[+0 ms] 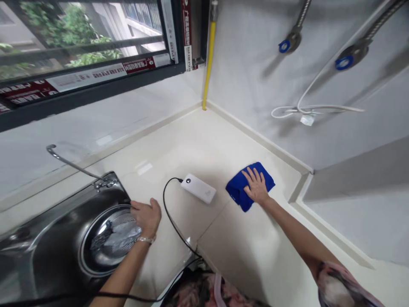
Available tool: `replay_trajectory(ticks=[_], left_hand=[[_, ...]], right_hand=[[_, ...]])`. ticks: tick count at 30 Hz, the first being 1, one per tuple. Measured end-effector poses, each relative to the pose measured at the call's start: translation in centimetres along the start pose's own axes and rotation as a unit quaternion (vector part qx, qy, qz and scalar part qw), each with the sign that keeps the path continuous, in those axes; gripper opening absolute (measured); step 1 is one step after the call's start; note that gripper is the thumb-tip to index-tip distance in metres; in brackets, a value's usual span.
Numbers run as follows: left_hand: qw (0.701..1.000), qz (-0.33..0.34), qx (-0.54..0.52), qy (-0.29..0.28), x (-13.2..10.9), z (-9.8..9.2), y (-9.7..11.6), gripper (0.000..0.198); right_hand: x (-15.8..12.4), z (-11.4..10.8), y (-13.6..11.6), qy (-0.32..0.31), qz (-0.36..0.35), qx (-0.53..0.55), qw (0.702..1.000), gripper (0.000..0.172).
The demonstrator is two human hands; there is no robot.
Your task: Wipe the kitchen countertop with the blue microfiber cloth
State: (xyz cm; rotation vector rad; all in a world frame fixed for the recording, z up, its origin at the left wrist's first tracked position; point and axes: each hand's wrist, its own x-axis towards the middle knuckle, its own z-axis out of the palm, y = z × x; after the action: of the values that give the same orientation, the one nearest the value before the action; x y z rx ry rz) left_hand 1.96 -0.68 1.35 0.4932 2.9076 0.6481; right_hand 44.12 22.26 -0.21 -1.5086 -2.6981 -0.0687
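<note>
My right hand (256, 186) lies flat on a folded blue cloth (238, 183) on the countertop, its fingers spread and pressing from above. At the right edge of the steel sink, my left hand (146, 217) rests with the thumb apart and the fingers reaching toward the rim of a round colander (83, 251). Whether those fingertips touch the colander, I cannot tell. Between my hands lies a white power bank (198, 188) with a black cable (169, 215) plugged into its end.
A steel sink (54, 238) with a thin curved faucet (73, 164) is on the left, and clear plastic lies in the colander. The cream countertop (191, 140) meets walls behind and at right. A yellow pipe (209, 64), blue-handled valves (345, 62) and a white cable (300, 106) are at the wall.
</note>
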Motion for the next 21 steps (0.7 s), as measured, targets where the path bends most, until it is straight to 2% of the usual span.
replay_trajectory(ticks=[9, 13, 15, 17, 21], left_hand=[[1.000, -0.004, 0.015, -0.002, 0.0, -0.3, 0.2, 0.076], [1.000, -0.014, 0.018, -0.001, -0.2, -0.5, 0.5, 0.078], [1.000, -0.021, 0.019, -0.001, -0.3, -0.7, 0.8, 0.079], [1.000, -0.023, 0.022, 0.001, -0.4, -0.8, 1.0, 0.079], [1.000, -0.020, 0.019, 0.010, -0.4, -0.6, 0.9, 0.078]], right_hand=[[13.8, 0.3, -4.2, -0.041, 0.104, 0.025, 0.993, 0.075], [17.7, -0.4, -5.7, -0.070, 0.168, 0.040, 0.982, 0.074], [17.9, -0.6, -6.1, -0.070, 0.176, 0.047, 0.981, 0.073], [16.9, -0.5, -6.2, -0.055, 0.165, 0.053, 0.983, 0.073], [12.0, 0.0, -5.9, -0.012, 0.127, 0.044, 0.991, 0.072]])
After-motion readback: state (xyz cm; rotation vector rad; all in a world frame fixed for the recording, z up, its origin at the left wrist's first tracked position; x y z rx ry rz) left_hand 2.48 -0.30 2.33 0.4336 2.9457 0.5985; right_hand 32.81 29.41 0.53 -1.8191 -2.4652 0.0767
